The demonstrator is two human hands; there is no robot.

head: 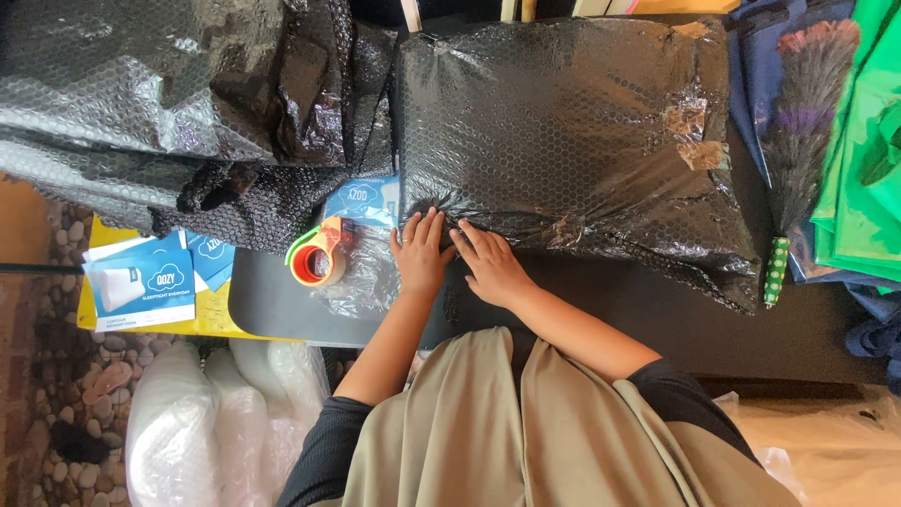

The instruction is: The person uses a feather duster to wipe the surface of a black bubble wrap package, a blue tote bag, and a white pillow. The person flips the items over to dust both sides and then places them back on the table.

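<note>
Dark table (657, 319) carries black bubble-wrapped parcel (563, 131); left of parcel lie tape dispenser (317, 255), loose black bubble wrap (188, 103), blue-and-white leaflets (141, 282); feather duster (798, 141) right of it.

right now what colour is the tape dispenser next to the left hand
The tape dispenser is orange with a green edge, lying just beside the left hand. The head view shows it.

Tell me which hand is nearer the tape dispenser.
Left. The left hand lies flat on the edge of the black bubble-wrapped parcel, just right of the tape dispenser. The right hand rests further away, beyond the left.
</note>
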